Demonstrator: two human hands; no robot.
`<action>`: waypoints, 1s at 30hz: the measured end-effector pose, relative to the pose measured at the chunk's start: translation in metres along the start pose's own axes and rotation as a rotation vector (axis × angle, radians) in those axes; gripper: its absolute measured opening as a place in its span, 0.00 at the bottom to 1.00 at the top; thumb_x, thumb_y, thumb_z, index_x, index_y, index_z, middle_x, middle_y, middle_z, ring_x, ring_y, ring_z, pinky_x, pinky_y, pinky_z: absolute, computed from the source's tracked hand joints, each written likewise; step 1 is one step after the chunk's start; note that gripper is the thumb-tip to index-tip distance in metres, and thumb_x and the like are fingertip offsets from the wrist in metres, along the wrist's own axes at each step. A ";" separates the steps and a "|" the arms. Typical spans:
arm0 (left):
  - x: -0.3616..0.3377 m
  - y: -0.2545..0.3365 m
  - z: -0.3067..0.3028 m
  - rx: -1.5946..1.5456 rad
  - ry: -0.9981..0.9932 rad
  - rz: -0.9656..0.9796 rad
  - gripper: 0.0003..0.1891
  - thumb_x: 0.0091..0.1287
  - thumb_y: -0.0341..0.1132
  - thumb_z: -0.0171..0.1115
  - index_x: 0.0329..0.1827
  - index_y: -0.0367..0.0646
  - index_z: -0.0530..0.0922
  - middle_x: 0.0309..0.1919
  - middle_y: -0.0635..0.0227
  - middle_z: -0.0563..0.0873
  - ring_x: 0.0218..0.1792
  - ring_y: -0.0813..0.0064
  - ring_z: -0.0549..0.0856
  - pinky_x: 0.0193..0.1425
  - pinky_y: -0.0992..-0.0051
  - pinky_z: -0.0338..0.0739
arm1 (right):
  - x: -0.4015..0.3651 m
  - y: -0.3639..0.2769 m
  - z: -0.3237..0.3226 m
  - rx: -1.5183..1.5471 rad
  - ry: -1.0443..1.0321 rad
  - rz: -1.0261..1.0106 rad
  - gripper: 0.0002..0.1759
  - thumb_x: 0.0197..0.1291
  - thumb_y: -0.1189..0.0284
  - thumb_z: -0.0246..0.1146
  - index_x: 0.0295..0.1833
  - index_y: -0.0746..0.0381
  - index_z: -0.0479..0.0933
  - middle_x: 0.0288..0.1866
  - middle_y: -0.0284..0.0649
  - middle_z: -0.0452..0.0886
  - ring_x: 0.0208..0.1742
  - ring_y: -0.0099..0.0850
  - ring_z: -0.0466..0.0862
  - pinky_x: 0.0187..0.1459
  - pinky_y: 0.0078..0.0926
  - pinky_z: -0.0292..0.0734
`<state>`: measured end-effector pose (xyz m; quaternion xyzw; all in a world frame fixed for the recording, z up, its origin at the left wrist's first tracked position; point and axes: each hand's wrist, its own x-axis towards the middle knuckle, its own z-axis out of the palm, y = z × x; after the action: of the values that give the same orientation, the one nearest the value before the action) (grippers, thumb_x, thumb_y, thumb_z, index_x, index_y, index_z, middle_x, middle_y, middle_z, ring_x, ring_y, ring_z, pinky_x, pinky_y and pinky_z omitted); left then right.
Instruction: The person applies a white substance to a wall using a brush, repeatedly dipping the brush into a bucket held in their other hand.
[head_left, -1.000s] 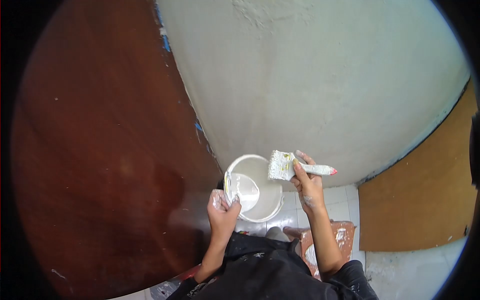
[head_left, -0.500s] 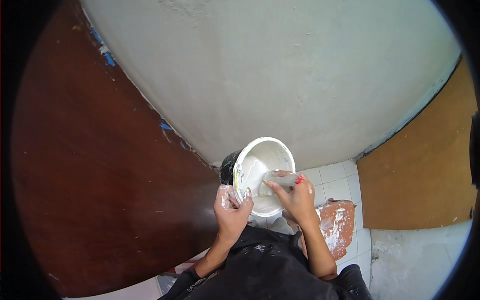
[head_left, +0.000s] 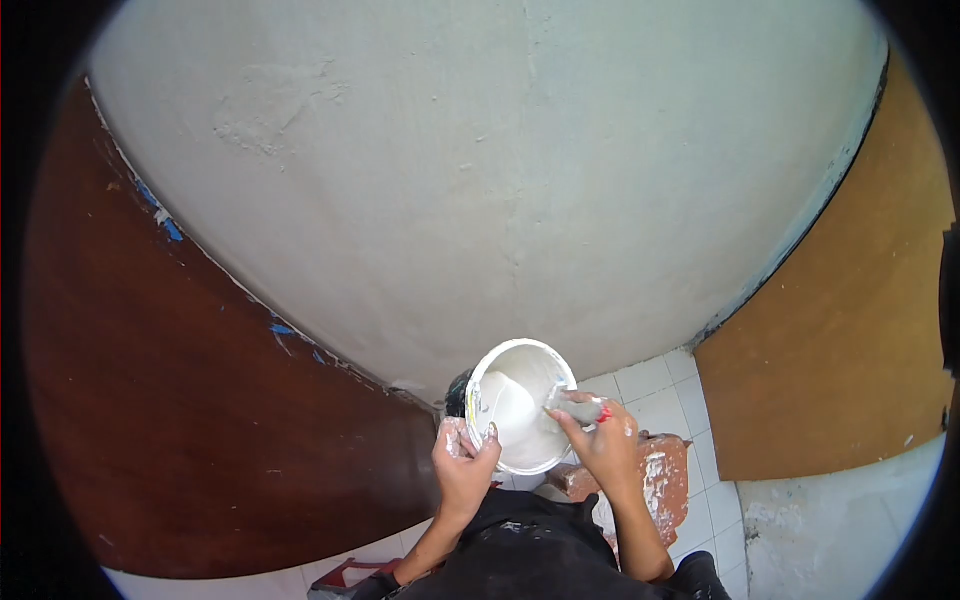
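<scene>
A white-rimmed bucket (head_left: pixel 521 344), dark on its outside, tilts in front of my body with smooth white paste (head_left: pixel 508 408) inside. My left hand (head_left: pixel 464 472) grips its left lower rim, thumb over the edge and fingers curled at the outside. In my right hand (head_left: pixel 610 452) is a putty knife (head_left: pixel 577 406) with a red mark near its handle end. The knife reaches over the right side of the bucket; its blade is at the inner wall and is hard to make out. White smears mark both hands.
A pale wall (head_left: pixel 420 220) with rough patches rises ahead. A dark brown wooden panel (head_left: pixel 230 430) borders the left, a lighter brown one (head_left: pixel 820 370) the right. Below lie white floor tiles (head_left: pixel 645 378) and a paste-splashed reddish slab (head_left: pixel 672 475).
The view has tilted upward, so bucket and hands sit lower in it. The putty knife has moved from the middle of the paste to the bucket's right inner wall.
</scene>
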<state>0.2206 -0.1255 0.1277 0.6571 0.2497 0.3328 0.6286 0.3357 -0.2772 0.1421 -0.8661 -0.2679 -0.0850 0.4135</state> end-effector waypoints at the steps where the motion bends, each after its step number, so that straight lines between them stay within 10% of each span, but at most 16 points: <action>1: 0.000 -0.003 0.004 -0.008 0.002 -0.021 0.09 0.61 0.20 0.67 0.37 0.38 0.74 0.30 0.77 0.77 0.30 0.90 0.73 0.31 0.85 0.67 | 0.000 0.009 -0.002 0.155 0.013 0.084 0.16 0.58 0.63 0.75 0.45 0.63 0.87 0.34 0.46 0.87 0.38 0.37 0.87 0.43 0.34 0.82; 4: 0.002 -0.015 0.016 -0.023 0.007 -0.063 0.08 0.61 0.21 0.67 0.36 0.39 0.74 0.29 0.77 0.77 0.29 0.90 0.72 0.31 0.85 0.66 | 0.003 0.043 -0.004 0.550 0.073 0.258 0.13 0.60 0.74 0.74 0.47 0.72 0.84 0.40 0.43 0.88 0.43 0.27 0.87 0.48 0.27 0.83; 12: 0.013 -0.056 0.015 0.029 0.000 -0.103 0.12 0.61 0.22 0.68 0.31 0.42 0.70 0.26 0.79 0.72 0.28 0.89 0.69 0.31 0.82 0.65 | 0.019 0.085 0.005 1.050 0.341 0.624 0.18 0.70 0.65 0.67 0.57 0.66 0.77 0.43 0.36 0.83 0.33 0.19 0.83 0.35 0.17 0.80; 30: 0.114 -0.105 -0.028 0.137 -0.310 -0.184 0.16 0.59 0.25 0.69 0.29 0.44 0.66 0.23 0.76 0.72 0.24 0.86 0.73 0.26 0.79 0.70 | 0.207 -0.019 0.089 1.092 0.714 0.169 0.21 0.74 0.65 0.59 0.64 0.65 0.66 0.54 0.47 0.80 0.50 0.29 0.82 0.46 0.27 0.83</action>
<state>0.2841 -0.0129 0.0373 0.7163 0.2310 0.1507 0.6410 0.4932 -0.1179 0.1736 -0.4684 -0.0501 -0.1863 0.8622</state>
